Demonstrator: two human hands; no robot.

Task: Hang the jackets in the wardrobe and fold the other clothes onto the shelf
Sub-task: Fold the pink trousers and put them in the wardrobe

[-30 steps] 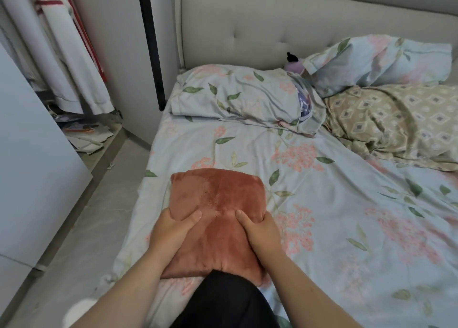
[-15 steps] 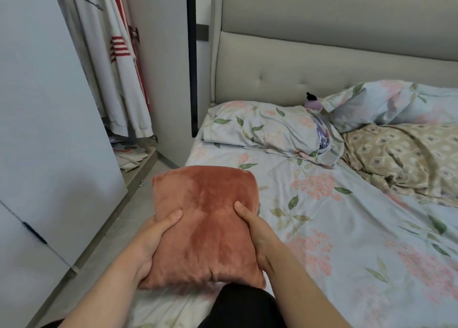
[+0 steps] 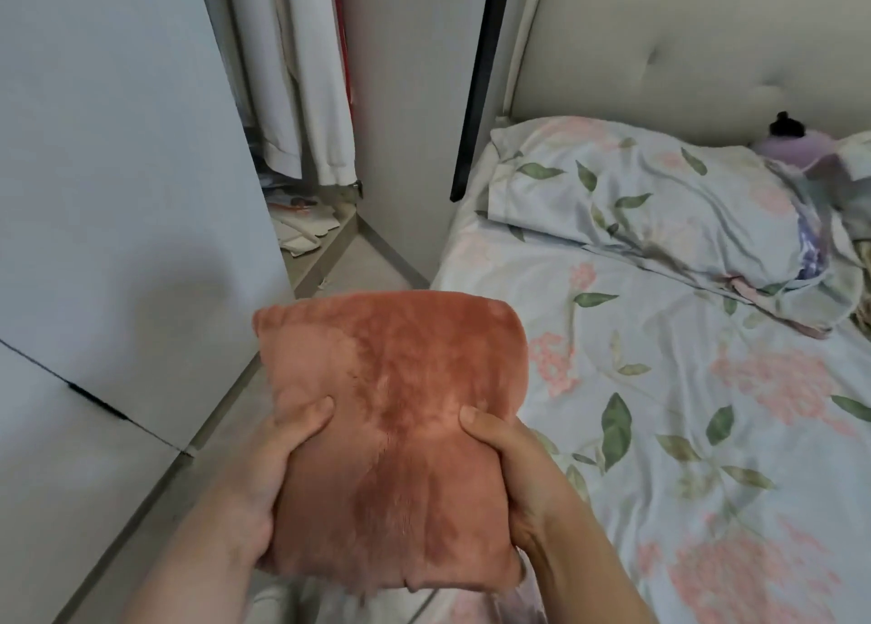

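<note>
Head view showed a folded rust-coloured fleece garment (image 3: 396,435) held up in front of the person, over the strip of grey floor (image 3: 226,425) and the near edge of the bed. The left hand (image 3: 264,477) gripped its left side and the right hand (image 3: 513,477) its right side, each with the thumb pressed on top and the other fingers curled underneath, out of sight.

To the right lay the bed sheet (image 3: 683,435), pale blue with pink flowers and green leaves, and rumpled. A pillow (image 3: 660,209) in the same print rested at the head of the bed against a cream tufted headboard (image 3: 683,48). A small purple thing with a black top (image 3: 792,145) sat behind the pillow; what it was I could not tell.

To the left stood a plain white wardrobe door (image 3: 118,176). Past its edge, white garments (image 3: 301,81) hung inside the open wardrobe, with loose papers (image 3: 301,227) lying on its bottom below them. A black upright strip (image 3: 476,81) ran between the wardrobe's side panel and the headboard.
</note>
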